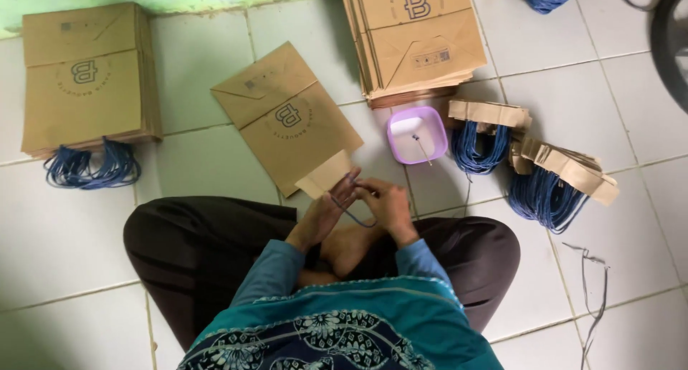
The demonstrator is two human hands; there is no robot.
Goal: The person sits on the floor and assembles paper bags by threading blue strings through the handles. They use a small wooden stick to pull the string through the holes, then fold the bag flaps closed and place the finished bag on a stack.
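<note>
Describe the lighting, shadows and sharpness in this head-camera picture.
Head view: soft, even light on the white tiled floor, with no hard glare; dim shadow gathers at the lower left corner and under the stack of bags. Left hand and right hand look slightly soft, as does the blue cord between them; the dark object at the upper right edge is blurred.

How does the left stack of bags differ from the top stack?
The left stack has blue cord handles hanging out of its near end; the top stack shows none. The left stack lies wholly in view beside the green wall; the top stack is cut off by the picture's upper edge. The left stack lies far from the hands; the top stack lies by the purple dish. Both are flat brown paper bags with a round mark.
</note>
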